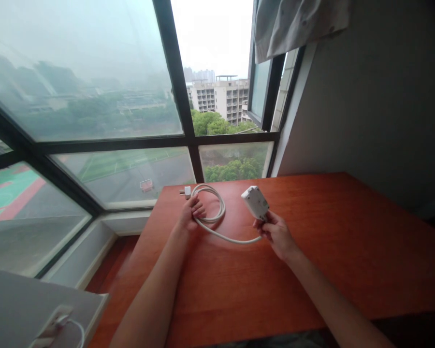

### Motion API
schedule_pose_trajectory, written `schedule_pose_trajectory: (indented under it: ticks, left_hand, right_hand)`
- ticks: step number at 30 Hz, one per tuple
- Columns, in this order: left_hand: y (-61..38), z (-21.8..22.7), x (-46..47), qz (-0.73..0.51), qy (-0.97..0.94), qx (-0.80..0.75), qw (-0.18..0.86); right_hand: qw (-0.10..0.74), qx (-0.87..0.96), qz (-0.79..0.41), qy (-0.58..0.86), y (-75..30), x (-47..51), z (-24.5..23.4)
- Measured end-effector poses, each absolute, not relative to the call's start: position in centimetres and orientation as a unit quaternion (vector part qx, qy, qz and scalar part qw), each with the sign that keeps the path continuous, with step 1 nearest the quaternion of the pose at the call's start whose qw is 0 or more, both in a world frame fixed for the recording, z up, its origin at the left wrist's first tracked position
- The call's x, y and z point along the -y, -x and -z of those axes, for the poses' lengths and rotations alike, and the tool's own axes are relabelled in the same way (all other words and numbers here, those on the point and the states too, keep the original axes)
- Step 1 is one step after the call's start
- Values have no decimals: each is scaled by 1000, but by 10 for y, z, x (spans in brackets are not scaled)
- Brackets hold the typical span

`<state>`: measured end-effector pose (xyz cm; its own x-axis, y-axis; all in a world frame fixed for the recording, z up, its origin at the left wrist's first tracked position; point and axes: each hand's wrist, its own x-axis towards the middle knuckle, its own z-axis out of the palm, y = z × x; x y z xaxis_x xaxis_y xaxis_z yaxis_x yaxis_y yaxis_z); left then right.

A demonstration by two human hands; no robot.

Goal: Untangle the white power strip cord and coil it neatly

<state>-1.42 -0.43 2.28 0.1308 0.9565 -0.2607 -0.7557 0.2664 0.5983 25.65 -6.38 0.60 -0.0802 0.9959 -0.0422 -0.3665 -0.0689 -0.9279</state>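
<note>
A white power strip (255, 202) is lifted a little above the red-brown wooden table (333, 241), gripped at its near end by my right hand (275, 234). Its white cable (217, 217) loops across the tabletop to the left and ends in a white plug (187, 192) lying near the table's far left edge. My left hand (192, 212) rests on the cable coil with the fingers curled round it.
Large windows with dark frames (188, 140) stand just beyond the table's far edge. A grey wall (377, 96) runs along the right. At the bottom left a pale ledge carries a white charger and cord (58, 326). A curtain (297, 21) hangs top right.
</note>
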Motion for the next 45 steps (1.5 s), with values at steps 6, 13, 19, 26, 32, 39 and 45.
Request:
schedule_pose_trajectory:
  ticks: [6,13,19,26,32,39,45]
  left_hand:
    - [13,-10,-2,-622,-148,-470,609]
    - [19,-13,-2,-613,-147,-461,625]
    - [26,-15,-3,-610,-131,-447,641]
    - [20,-18,0,-606,-150,-430,652]
    - [15,-27,9,-523,-253,-345,737]
    - [-10,-29,15,-422,-260,-327,804]
    - [-23,-25,17,-383,-244,-339,824]
  right_hand:
    - [518,454,-594,416,-251,69,0]
    - [464,490,-602,426,-258,81,-5]
    - [439,494,-620,424,-274,103,-3]
    - [400,631,-524,409,-292,93,-9]
    - [291,849,-302,321,-288,56,-49]
    - [110,951,-38,287,-249,5,-89]
    - [48,954,-8,295,-225,-19,-86]
